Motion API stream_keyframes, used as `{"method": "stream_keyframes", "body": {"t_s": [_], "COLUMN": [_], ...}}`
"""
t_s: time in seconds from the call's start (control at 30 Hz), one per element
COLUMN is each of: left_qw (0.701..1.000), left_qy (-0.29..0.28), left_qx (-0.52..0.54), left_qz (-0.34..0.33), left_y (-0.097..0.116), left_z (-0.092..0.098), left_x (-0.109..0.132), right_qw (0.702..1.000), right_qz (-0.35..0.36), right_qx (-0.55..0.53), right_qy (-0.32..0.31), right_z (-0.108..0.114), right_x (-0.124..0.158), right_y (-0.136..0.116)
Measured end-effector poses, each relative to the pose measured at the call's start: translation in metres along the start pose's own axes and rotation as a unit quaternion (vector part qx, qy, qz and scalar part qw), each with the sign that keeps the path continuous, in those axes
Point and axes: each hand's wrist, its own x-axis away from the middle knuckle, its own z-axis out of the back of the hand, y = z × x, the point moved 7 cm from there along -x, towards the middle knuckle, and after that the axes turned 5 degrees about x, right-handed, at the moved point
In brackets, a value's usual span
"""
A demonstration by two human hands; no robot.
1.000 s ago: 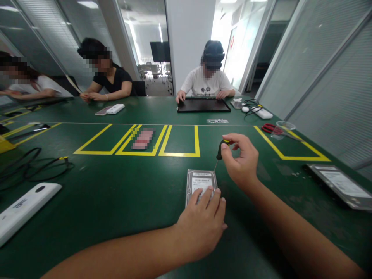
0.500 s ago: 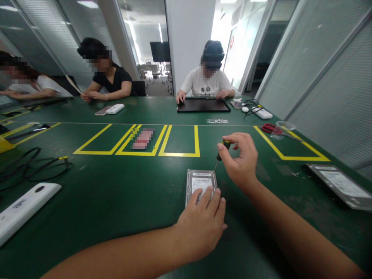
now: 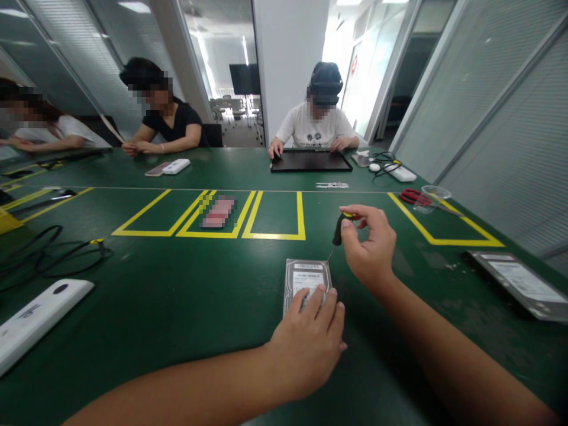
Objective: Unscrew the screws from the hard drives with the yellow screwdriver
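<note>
A silver hard drive (image 3: 309, 277) with white labels lies on the green table. My left hand (image 3: 310, 340) rests over its near part, fingers across the top, holding it down and hiding that end. In my right hand (image 3: 370, 245) is a small dark screwdriver with a yellow band (image 3: 338, 231), pinched by the handle between thumb and fingers. Its thin shaft slants down to the drive's far right corner; whether the tip sits in a screw is too small to tell.
A second hard drive (image 3: 526, 284) lies at the right, near red-handled scissors (image 3: 415, 197) and a clear plastic cup (image 3: 435, 192). Left are a white device (image 3: 42, 322) and black cable (image 3: 48, 251). Across the table, a person handles a black tray (image 3: 310, 161).
The screwdriver handle has turned and tilts slightly more upright in my right hand, whose thumb and fingers have shifted a little to the right. My left hand and the hard drive stay put.
</note>
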Motion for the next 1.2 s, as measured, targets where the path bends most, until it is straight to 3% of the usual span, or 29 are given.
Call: {"method": "stream_keyframes", "body": {"t_s": [1.2], "left_qw": [1.000], "left_qy": [-0.006], "left_qx": [0.003], "left_qz": [0.002], "left_y": [-0.0004], "left_z": [0.0003], "left_x": [0.0001], "right_qw": [1.000], "right_qz": [0.014], "right_qx": [0.028], "right_qy": [0.002], "right_z": [0.0018], "right_x": [-0.0060], "right_y": [-0.0017]}}
